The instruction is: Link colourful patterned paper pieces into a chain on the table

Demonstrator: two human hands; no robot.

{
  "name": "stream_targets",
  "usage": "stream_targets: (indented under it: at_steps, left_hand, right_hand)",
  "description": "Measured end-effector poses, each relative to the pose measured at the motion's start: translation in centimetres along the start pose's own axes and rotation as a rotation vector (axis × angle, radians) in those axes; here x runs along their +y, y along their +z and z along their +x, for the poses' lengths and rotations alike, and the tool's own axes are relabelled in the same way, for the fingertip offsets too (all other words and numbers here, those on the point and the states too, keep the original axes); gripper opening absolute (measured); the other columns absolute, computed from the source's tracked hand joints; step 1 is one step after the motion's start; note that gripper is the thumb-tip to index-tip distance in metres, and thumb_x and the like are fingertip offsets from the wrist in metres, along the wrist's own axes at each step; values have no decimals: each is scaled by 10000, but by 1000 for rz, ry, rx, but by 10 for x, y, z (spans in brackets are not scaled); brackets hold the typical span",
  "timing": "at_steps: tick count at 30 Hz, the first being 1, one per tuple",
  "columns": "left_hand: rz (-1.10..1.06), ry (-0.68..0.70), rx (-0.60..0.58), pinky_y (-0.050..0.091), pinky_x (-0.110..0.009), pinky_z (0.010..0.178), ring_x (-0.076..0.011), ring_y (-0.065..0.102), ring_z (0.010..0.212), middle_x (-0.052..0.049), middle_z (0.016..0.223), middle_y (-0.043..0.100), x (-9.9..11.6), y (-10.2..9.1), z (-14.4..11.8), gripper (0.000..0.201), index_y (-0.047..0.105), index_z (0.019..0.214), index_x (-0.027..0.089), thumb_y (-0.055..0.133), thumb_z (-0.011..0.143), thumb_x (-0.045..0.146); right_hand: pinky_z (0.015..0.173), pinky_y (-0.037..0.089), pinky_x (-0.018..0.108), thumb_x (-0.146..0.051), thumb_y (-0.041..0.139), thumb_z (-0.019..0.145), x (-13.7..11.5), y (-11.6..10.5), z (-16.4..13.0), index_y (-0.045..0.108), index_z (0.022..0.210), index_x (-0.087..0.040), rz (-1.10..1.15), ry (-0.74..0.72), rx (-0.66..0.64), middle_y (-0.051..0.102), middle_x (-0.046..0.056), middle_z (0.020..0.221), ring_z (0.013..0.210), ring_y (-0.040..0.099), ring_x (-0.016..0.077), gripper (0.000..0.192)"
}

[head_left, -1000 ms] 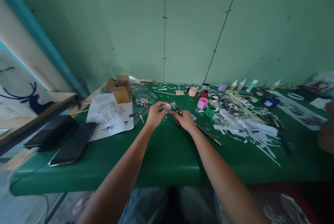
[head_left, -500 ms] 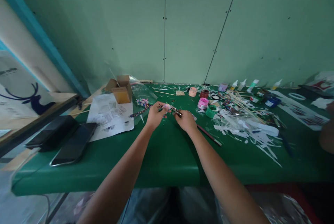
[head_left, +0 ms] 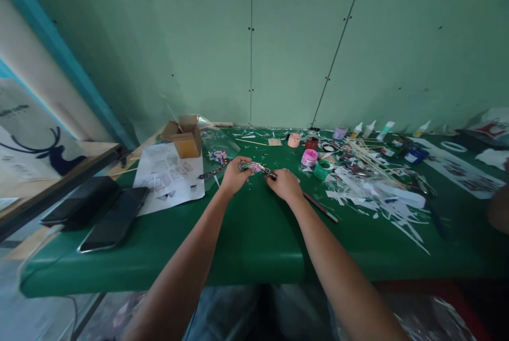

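From the right hand, a metal tool points leftward, slanting away.

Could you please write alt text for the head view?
A person's left hand holds a small pink item, the right hand a metallic tool near it, over a green table. Paint jars and paper scraps lie right, a cardboard box and phone left.

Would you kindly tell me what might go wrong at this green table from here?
The dark metallic tool in the right hand appears to meet the small pink piece in the left hand, so a slip might pinch that hand.
The pink jar and green jar look uncapped near the right hand; a knock could spill them.
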State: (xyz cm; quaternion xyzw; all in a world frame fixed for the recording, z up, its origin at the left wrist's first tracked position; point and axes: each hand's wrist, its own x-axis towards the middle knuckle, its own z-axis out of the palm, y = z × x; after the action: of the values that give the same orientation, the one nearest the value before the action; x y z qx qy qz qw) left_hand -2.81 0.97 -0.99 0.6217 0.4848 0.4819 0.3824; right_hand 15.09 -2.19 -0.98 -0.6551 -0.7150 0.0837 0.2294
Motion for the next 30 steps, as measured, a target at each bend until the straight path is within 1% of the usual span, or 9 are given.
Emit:
stream_targets:
  at_steps: [1, 3, 5, 7, 10, 14, 20, 25, 30]
  left_hand:
    - [-45, -20, 19, 389, -206, 457, -85, 498, 456, 42, 600, 569, 1, 0, 0, 346, 573, 945, 180, 695, 635, 276]
    - [-146, -42, 43, 371, -193, 448, -78, 487, 465, 56, 567, 516, 4, 1, 0, 302, 547, 840, 178, 713, 622, 305]
    - [-239, -41, 53, 368, -193, 443, -71, 470, 463, 56, 549, 479, 7, 3, -1, 267, 508, 728, 178, 694, 649, 354]
    - [-273, -28, 75, 382, -199, 441, -71, 464, 450, 53, 531, 465, 9, 6, -1, 278, 475, 679, 184, 659, 687, 394]
    - [-282, -16, 88, 452, -221, 479, -88, 512, 461, 49, 541, 488, 9, 10, -2, 279, 467, 714, 194, 631, 713, 419]
    - [-354, -23, 63, 546, -293, 602, -115, 585, 524, 40, 596, 532, 7, 12, -1, 290, 470, 755, 193, 640, 705, 423]
    - [-385, -28, 48, 571, -316, 643, -128, 621, 573, 30, 639, 561, 5, 11, 0, 323, 455, 757, 186, 655, 693, 432]
    - [-373, -5, 44, 583, -324, 669, -130, 636, 628, 33, 659, 555, 7, 10, -1, 342, 432, 750, 187, 660, 689, 435]
    - [-375, 2, 38, 589, -331, 694, -120, 624, 641, 28, 673, 550, 9, 9, -2, 335, 438, 742, 180, 680, 680, 402]
  right_hand:
    - [513, 257, 259, -349, 532, 825, 0, 0, 0, 610, 630, -203, 25, 9, -9, 625, 63, 633, 581, 551, 170, 256]
    - [490, 241, 260, -350, 538, 808, 0, 0, 1, 560, 571, -200, 85, 16, -29, 580, 44, 565, 519, 511, 154, 282]
    - [466, 220, 260, -363, 540, 794, 1, 1, 1, 495, 526, -203, 174, 11, -63, 511, 15, 497, 457, 457, 134, 315]
    - [449, 203, 257, -375, 537, 785, 1, 3, 1, 443, 507, -207, 271, 2, -101, 449, -11, 457, 418, 413, 120, 338]
    - [444, 195, 255, -378, 535, 773, 1, 6, 2, 416, 499, -209, 360, 0, -133, 406, -29, 438, 401, 390, 111, 343]
    - [453, 215, 254, -395, 526, 772, 1, 7, 3, 435, 500, -206, 400, 5, -162, 407, -33, 428, 401, 396, 112, 343]
    - [449, 230, 244, -392, 532, 768, 1, 4, 3, 429, 490, -202, 432, 15, -187, 423, -30, 422, 398, 406, 109, 352]
    - [456, 243, 247, -389, 536, 775, 2, 5, 3, 444, 495, -201, 423, -1, -189, 438, -28, 428, 400, 406, 109, 349]
    - [440, 214, 247, -399, 540, 771, 3, 8, 4, 405, 494, -207, 400, 2, -169, 403, -36, 425, 394, 397, 105, 363]
